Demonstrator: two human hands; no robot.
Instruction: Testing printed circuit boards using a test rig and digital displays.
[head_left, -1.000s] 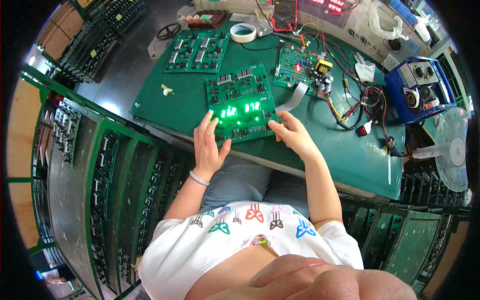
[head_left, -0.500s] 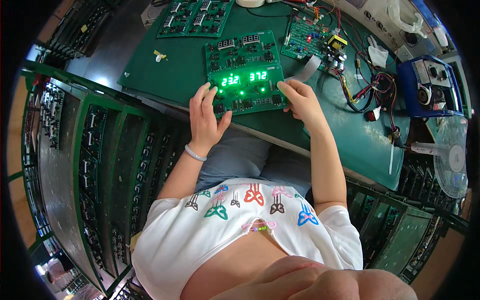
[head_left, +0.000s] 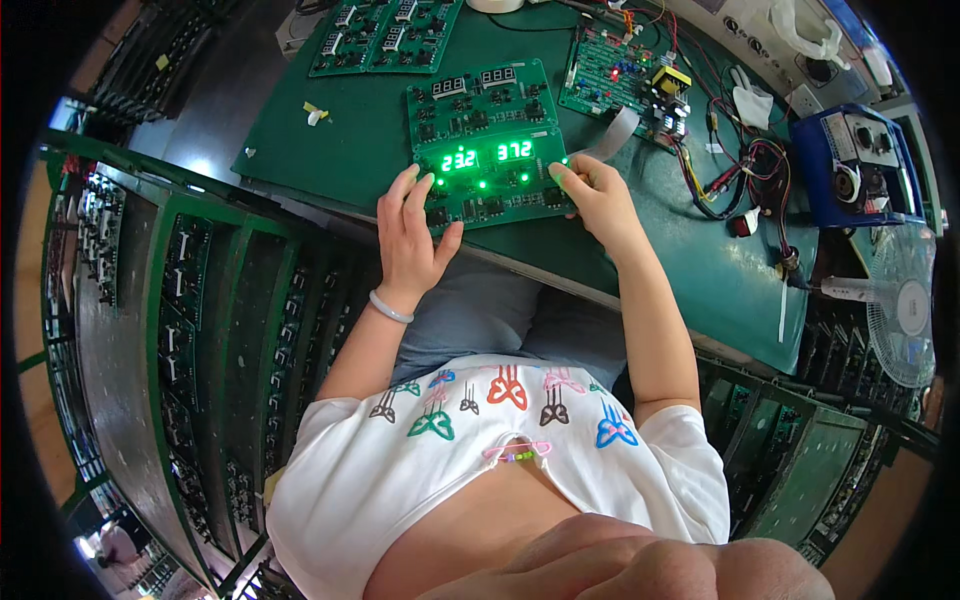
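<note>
A green circuit board panel (head_left: 487,132) lies near the table's front edge, in front of me. Its near half has two lit green digit displays (head_left: 487,154) and several green lights; the displays on its far half are dark. My right hand (head_left: 597,200) pinches the panel's right edge, thumb on top and the other fingers curled, partly hidden below. At the panel's left edge is my left hand (head_left: 408,225), its fingers stretched out with the tips touching the board. The left thumb stands apart, by the near left corner. A grey ribbon cable (head_left: 610,138) runs from behind my right hand toward another board.
A larger populated board (head_left: 618,85) with a red light and wires sits at the back right. More display panels (head_left: 385,38) lie at the back left. A blue-cased device (head_left: 860,170) and a white fan (head_left: 905,305) stand right. Racks of boards (head_left: 215,300) flank me.
My right thumb has shifted slightly left and down over the panel's right edge, and a green light now shows beside it. My left hand stays in place.
</note>
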